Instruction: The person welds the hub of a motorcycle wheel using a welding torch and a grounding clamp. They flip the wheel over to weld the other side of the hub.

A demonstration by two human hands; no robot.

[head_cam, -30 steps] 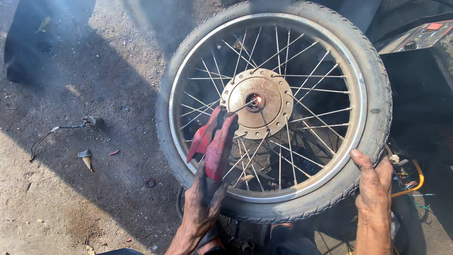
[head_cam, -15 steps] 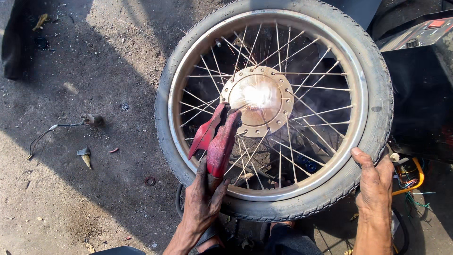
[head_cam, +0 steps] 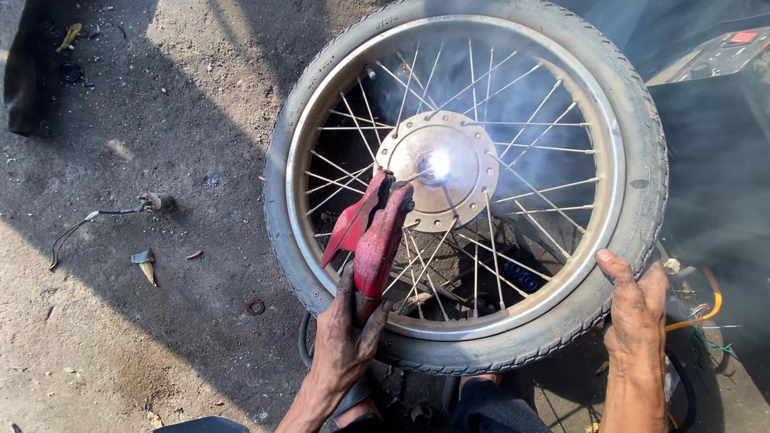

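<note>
**Arc burning at the hub of a spoked wheel**

A motorcycle wheel [head_cam: 465, 184] with its tyre on lies flat on the dirt ground [head_cam: 144, 321]. The left hand [head_cam: 345, 341] is wrapped tight around the handle of a red welding electrode holder [head_cam: 373, 228], whose tip points at the middle of the round hub plate [head_cam: 439, 170]. A bright white arc [head_cam: 439, 164] glows right there at the axle hole, and pale smoke drifts up over the spokes [head_cam: 529, 200] toward the far rim.

The right hand [head_cam: 638, 309] rests on the near edge of the tyre [head_cam: 642, 184], fingers curled over the tread and the thumb lying along it, steadying the wheel.

Judging by the live arc and the smoke, the weld at the hub centre is under way, not finished; no bead or finished seam can be made out through the glare. A dark machine box [head_cam: 714, 60] sits at the top right, coloured wires [head_cam: 698, 309] beside the right hand, and a small cable end [head_cam: 148, 202] lies on the ground well to the left.
</note>
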